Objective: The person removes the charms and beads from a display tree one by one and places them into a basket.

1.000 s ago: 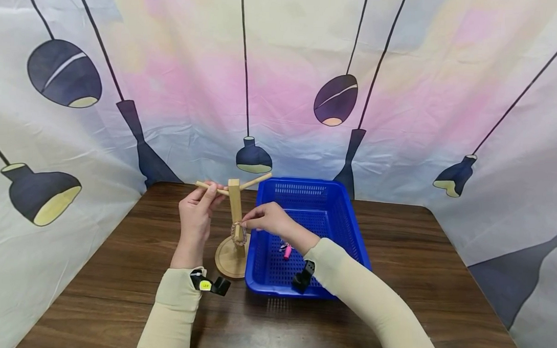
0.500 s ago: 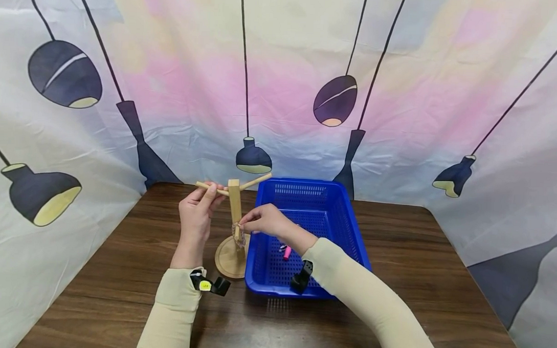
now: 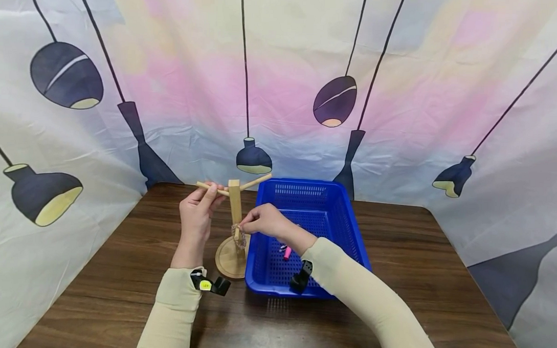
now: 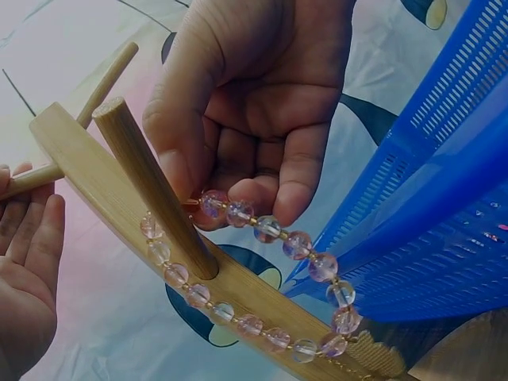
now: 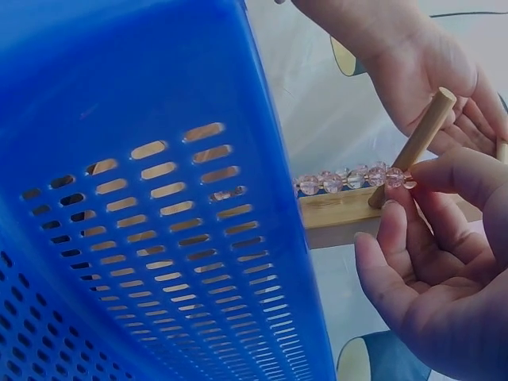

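A wooden stand (image 3: 236, 203) with a round base (image 3: 229, 262) and several pegs stands upright. My left hand (image 3: 196, 212) holds its upper left peg (image 3: 204, 186) between thumb and fingers. My right hand (image 3: 269, 220) pinches a bracelet of clear pinkish beads (image 4: 298, 244) with thumb and forefinger. In the left wrist view, the bracelet's loop goes round the lower peg (image 4: 147, 175), near where that peg joins the post; the rest of it hangs down along the post. In the right wrist view, the pinching fingertips are right beside this peg (image 5: 425, 131).
A blue perforated basket (image 3: 350, 233) stands to the right, against the stand's base. Inside lie a small pink item (image 3: 287, 253) and some shiny pieces, partly hidden by my right arm. Beneath is a dark wooden table (image 3: 409, 250), with a printed cloth (image 3: 292, 51) hanging behind.
My right hand has shifted slightly left and down towards the post, bringing the bracelet with it, and has held nearly still since. My left hand stays on its peg.
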A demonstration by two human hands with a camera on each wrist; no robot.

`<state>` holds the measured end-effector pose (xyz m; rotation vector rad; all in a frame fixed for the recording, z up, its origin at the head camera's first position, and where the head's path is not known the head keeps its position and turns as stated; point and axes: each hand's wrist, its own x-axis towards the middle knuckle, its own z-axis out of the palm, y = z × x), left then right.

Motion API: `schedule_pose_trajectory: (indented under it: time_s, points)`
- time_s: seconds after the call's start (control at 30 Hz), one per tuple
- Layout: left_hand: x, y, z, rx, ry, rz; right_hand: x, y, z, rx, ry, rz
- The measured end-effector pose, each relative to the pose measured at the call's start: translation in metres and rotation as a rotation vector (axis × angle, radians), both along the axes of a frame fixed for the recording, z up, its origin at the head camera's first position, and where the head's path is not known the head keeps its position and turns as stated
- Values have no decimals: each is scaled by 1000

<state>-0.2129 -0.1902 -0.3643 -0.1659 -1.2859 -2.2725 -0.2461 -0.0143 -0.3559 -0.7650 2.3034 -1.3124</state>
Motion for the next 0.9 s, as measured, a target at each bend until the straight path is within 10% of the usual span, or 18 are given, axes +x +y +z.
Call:
schedule_pose_trajectory:
  time_s: [0.9]
  points:
    - [1, 0, 0, 18, 24, -3, 6, 3, 8, -4, 1, 63]
